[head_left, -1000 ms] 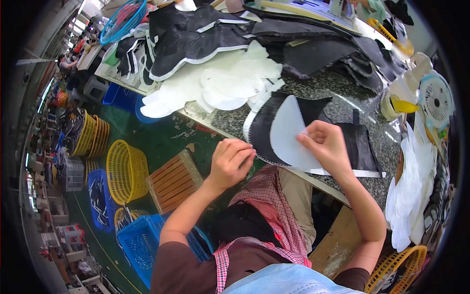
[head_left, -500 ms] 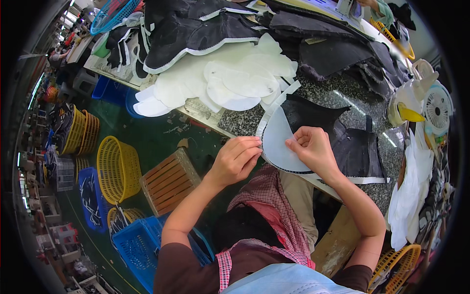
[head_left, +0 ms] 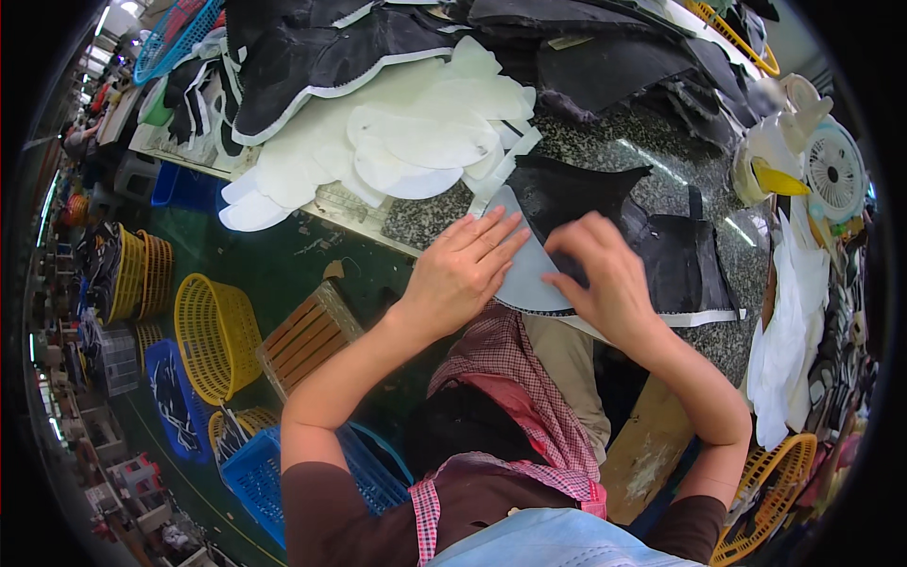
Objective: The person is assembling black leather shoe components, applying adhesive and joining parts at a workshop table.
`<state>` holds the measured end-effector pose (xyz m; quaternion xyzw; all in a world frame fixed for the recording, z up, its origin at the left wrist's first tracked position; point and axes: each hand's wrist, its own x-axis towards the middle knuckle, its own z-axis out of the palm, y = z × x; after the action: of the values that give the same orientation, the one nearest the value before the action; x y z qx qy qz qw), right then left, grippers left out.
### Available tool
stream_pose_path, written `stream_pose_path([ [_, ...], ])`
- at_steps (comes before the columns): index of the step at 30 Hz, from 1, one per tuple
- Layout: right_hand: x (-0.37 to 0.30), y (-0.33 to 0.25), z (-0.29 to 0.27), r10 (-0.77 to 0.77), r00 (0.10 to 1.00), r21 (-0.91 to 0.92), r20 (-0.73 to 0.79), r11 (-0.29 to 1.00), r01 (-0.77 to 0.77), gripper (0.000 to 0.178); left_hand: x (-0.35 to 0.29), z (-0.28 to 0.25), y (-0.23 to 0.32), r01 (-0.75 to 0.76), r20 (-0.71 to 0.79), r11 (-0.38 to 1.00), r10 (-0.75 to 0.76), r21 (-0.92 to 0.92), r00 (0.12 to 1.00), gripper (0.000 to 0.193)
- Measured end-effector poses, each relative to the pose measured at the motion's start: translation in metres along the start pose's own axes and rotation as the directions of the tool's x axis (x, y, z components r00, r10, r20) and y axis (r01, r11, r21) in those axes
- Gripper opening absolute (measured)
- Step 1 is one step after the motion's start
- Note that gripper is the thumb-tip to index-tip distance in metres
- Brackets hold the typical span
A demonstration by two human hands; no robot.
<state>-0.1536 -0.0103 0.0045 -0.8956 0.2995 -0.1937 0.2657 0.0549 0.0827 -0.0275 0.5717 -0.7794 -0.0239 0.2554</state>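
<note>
The left hand (head_left: pixel 468 266) lies flat, fingers stretched out, on top of a pale piece (head_left: pixel 531 274). That piece sits on a black piece (head_left: pixel 578 194) at the table's (head_left: pixel 416 219) near edge. The right hand (head_left: pixel 602 276) is softly curled, thumb and fingers apart; it's blurry, so I can't tell if it touches the pale piece. Both elbows bend outward.

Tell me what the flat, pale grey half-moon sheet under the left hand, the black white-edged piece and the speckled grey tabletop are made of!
The pale grey half-moon sheet may be thin plastic or stiff coated fabric: it's smooth and even. The black white-edged piece looks dull, like leather or cloth; I can't tell which. The speckled grey tabletop seems polished stone: grainy, with shiny reflections.
</note>
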Motion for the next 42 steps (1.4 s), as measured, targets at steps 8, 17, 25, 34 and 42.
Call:
stream_pose_path([
  [8, -0.062, 0.022, -0.034, -0.286, 0.956, 0.012, 0.057, 0.958, 0.286, 0.033, 0.009, -0.009, 0.026, 0.033, 0.179, 0.989, -0.059, 0.144, 0.982, 0.050],
  [17, -0.052, 0.231, -0.191, 0.193, 0.299, 0.016, -0.935, 0.862, -0.507, 0.041, 0.028, 0.006, 0.042, -0.071, 0.201, 0.992, 0.049, 0.102, 0.978, 0.047],
  [25, -0.042, 0.243, -0.200, 0.189, 0.460, 0.020, -0.868, 0.937, -0.349, 0.027, 0.050, 0.003, 0.024, -0.120, 0.233, 0.992, 0.107, 0.041, 0.967, 0.049],
  [34, -0.061, 0.135, -0.158, 0.569, 0.633, 0.672, -0.526, 0.733, -0.101, 0.020, -0.002, 0.002, 0.003, -0.170, -0.154, 0.982, 0.156, -0.078, 0.976, 0.046],
  [42, 0.018, 0.028, -0.018, -0.025, 0.973, 0.291, -0.228, 0.952, 0.092, 0.006, -0.019, 0.021, -0.003, -0.251, -0.400, 0.967, 0.213, -0.043, 0.892, 0.018],
])
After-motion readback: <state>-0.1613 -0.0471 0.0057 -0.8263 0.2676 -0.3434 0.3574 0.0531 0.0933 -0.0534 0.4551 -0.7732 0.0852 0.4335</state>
